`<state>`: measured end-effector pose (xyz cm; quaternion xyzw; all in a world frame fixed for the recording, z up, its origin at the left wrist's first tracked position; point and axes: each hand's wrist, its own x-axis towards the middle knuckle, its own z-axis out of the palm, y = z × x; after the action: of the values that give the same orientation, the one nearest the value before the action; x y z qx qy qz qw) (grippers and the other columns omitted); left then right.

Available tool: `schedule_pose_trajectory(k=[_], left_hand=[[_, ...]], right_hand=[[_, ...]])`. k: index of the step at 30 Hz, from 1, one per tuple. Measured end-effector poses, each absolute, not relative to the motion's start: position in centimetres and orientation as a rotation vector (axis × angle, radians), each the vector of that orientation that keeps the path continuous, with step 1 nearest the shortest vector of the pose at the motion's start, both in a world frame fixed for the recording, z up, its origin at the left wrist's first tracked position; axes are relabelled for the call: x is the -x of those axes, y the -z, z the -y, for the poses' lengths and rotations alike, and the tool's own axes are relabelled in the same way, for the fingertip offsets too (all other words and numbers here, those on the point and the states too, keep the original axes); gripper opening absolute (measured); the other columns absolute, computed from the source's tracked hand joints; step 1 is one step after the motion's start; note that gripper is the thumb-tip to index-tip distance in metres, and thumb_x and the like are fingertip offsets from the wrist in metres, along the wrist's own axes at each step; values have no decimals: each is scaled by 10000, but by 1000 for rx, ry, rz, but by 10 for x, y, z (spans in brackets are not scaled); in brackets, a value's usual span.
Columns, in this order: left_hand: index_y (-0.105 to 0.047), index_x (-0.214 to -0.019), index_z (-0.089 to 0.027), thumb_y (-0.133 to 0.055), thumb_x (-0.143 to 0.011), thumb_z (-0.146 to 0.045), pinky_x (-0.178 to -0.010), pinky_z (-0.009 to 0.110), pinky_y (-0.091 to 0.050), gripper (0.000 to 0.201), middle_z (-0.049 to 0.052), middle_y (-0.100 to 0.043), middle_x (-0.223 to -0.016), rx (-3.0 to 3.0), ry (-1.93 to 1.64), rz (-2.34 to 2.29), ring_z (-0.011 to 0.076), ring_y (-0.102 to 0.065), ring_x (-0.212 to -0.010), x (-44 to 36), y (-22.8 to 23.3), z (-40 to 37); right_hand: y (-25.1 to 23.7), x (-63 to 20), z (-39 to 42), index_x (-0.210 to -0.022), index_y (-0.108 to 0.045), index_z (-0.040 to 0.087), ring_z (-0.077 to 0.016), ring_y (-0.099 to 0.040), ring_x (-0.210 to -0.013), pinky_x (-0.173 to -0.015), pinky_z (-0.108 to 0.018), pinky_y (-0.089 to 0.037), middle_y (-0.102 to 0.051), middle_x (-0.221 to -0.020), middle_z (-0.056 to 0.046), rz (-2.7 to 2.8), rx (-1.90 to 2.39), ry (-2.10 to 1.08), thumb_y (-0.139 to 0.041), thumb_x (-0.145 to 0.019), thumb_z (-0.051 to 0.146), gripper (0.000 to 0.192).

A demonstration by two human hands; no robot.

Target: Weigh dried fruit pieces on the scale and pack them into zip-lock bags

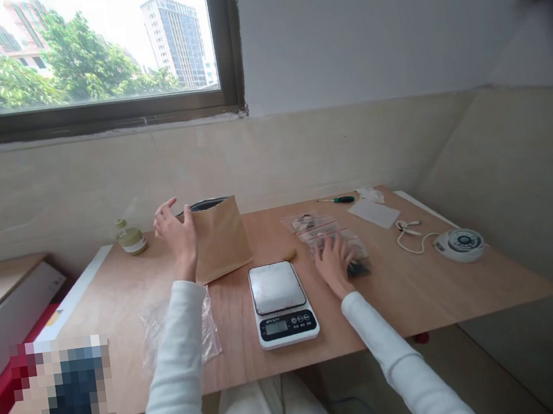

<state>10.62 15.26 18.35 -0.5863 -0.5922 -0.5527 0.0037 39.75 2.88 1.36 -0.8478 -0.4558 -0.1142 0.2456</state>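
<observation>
Both hands work over the wooden table (418, 290), and neither has a closed grip on anything. From the scale (282, 302) at the middle of the table, the left hand (177, 231) lies at about ten o'clock, fingers spread and open, its palm against the left edge of an upright brown paper bag (220, 239) whose dark mouth stands open at the top. The right hand (332, 264) lies at about two o'clock from the scale, blurred, laid flat with loose fingers on a row of small clear bags (317, 229); whether it pinches one I cannot tell. A small dark thing (359, 268) lies just beside its fingertips. A crumpled clear plastic bag (205, 326) lies under the left forearm, at nine o'clock from the scale. Farther out at ten o'clock, near the wall, stands a small jar (132, 239). At one o'clock lie a green-handled screwdriver (341, 200) and a white sheet (374, 212); at three o'clock sits a round white dial gadget (460, 243) with a white cord (411, 236).
</observation>
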Motion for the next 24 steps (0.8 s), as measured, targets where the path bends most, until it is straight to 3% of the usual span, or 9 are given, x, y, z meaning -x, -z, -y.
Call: schedule_pose_trajectory(k=[2, 4, 8, 11, 14, 18, 24], left_hand=[[-612, -1057, -187, -485, -866, -378, -992, 475, -334, 299, 133, -616, -1121, 1955, 1665, 1867, 294, -533, -1110, -101, -177, -159], [-627, -995, -176, -447, -880, -407, -933, 428, -394, 315, 124, -642, -1045, 2034, 1690, 1837, 264, -586, -1009, -97, -172, -159], [-630, -945, -175, -489, -848, -404, -839, 339, -457, 286, 94, -673, -991, 2091, 1831, 1767, 215, -628, -910, -88, -171, -138], [-647, -948, -186, -548, -810, -358, -833, 315, -466, 242, 69, -694, -984, 2177, 1884, 1783, 205, -640, -937, -81, -175, -108], [-686, -941, -219, -573, -806, -391, -813, 301, -474, 246, 36, -720, -941, 2303, 1827, 1846, 194, -659, -898, -76, -175, -73], [-721, -914, -258, -595, -801, -441, -743, 270, -485, 250, 6, -740, -909, 2379, 1830, 1944, 184, -689, -824, -73, -170, -38], [-738, -875, -251, -643, -769, -446, -677, 258, -506, 242, 5, -752, -837, 2357, 1910, 1999, 208, -706, -802, -69, -156, -16]], right_hand=[[-21, -389, -40, -1359, -444, 172, -313, -269, -1356, -1063, -522, -218, -365, -1468, -146, 1685, 2102, 257, -377, -888, 177, 476], [-24, -382, -46, -1283, -522, 186, -261, -334, -1318, -1076, -443, -223, -502, -1365, -114, 2017, 1904, 137, -410, -868, 119, 435], [-25, -382, -49, -1075, -638, 168, -242, -478, -1158, -1007, -384, -290, -651, -1107, -106, 2093, 1866, 51, -493, -861, 131, 261], [-31, -384, -43, -1022, -645, 152, -254, -519, -1056, -946, -396, -312, -661, -1043, -116, 2028, 1915, 68, -488, -887, 169, 208], [-44, -374, -33, -1129, -606, 170, -265, -509, -1041, -901, -399, -314, -640, -1097, -123, 1910, 1922, 113, -455, -927, 249, 264], [-60, -346, -18, -1204, -578, 234, -246, -507, -1035, -875, -368, -329, -632, -1104, -97, 2047, 1701, 88, -477, -932, 300, 298], [-107, -312, 9, -1127, -584, 194, -228, -545, -1011, -884, -373, -399, -623, -1059, -101, 1939, 1327, 51, -435, -934, 228, 246]])
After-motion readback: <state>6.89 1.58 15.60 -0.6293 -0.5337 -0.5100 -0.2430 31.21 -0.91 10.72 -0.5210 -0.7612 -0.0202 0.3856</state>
